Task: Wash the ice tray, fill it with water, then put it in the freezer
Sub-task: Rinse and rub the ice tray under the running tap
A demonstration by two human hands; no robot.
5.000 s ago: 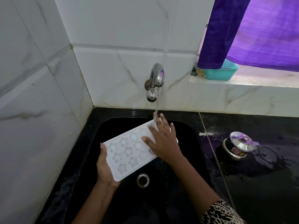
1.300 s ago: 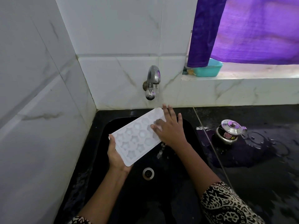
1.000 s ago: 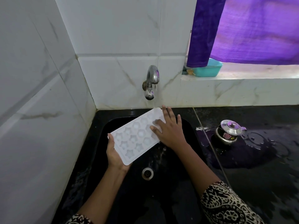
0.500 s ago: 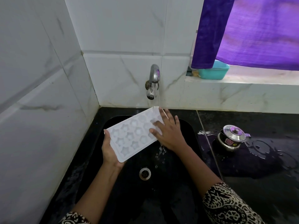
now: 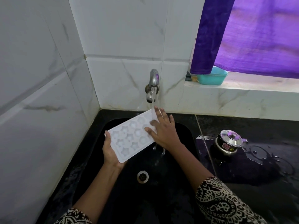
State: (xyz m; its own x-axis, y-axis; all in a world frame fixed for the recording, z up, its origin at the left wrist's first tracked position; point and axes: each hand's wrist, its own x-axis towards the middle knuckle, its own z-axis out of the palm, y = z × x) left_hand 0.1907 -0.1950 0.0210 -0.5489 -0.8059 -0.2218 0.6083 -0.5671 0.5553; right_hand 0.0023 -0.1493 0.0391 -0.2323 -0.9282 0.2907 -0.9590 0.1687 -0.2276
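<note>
ice tray under tap, left grip curled round it, right grip spread atop, pot nearby

Below the tap, your right hand covers the end of the ice tray nearest the tap, so the moulds there cannot be told. The fingers of your left hand lie hidden under the tray's other end. Right of the tap, the curtain hides part of the teal tub, and the small object beside it is too small to tell. Lower right of the tap, the label on the pot cannot be read.
</note>
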